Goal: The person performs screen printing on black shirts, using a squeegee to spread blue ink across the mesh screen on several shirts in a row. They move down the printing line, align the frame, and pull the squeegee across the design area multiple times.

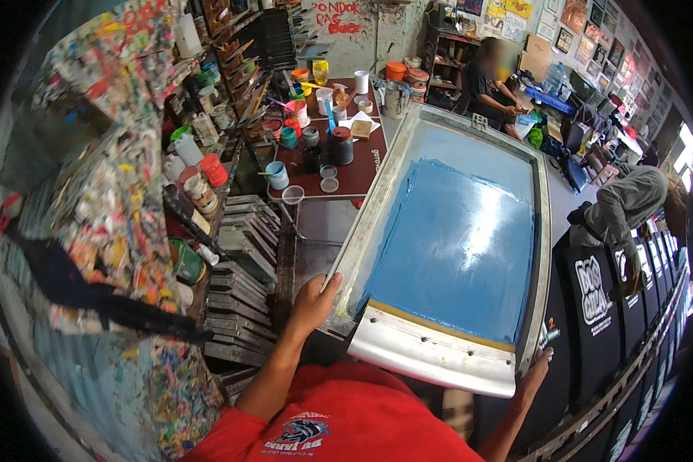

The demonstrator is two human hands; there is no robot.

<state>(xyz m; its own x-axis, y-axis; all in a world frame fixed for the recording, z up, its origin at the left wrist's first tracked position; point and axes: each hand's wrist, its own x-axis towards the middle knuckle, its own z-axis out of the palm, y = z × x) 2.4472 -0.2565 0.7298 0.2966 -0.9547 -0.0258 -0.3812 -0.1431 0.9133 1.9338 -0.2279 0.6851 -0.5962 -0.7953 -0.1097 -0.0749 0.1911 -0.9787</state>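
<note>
A large silk-screen frame (543, 254) tilts in front of me, its mesh coated with blue ink (454, 246). My left hand (314, 302) is closed around the near left side of the frame, thumb on top. Low on the opposite side, my right hand (537, 368) grips the frame's edge; its fingers are partly hidden. Across the near end of the screen lies a squeegee (431, 348) with a silver metal holder and a yellowish blade against the ink. Neither hand touches the squeegee.
Ink pots, including a light blue cup (277, 175), crowd a dark red board (362, 158) beyond the frame's left side. Stacked screen frames (242, 308) stand at left. Black printed panels (593, 292) line the right, where a person in grey (631, 200) bends over. Another person (489, 88) sits behind.
</note>
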